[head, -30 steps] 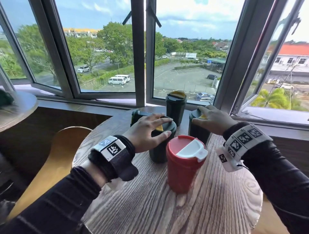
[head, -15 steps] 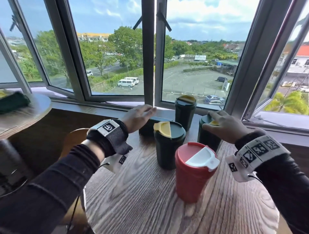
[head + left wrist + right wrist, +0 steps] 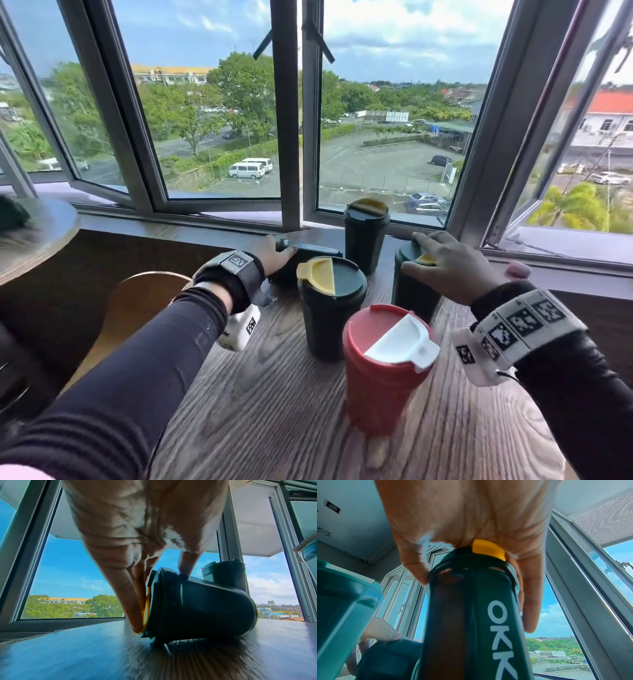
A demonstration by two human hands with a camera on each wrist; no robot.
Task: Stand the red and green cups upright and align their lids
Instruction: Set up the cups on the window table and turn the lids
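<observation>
My left hand (image 3: 137, 536) grasps lid end of toppled green cup (image 3: 308, 255), bench (image 3: 274, 411) 11 o'clock | long axis lies left-right, base toward 3 o'clock | right hand (image 3: 448, 265) clasps top of upright green cup (image 3: 471, 615) at 1 o'clock | left nearer, tips it up.

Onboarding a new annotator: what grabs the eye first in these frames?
The red cup with its white flap, upright at the near middle of the wooden table. Behind it, three green cups stand, while a fourth green cup lies on its side at the back left, the left hand gripping its lid end.
</observation>
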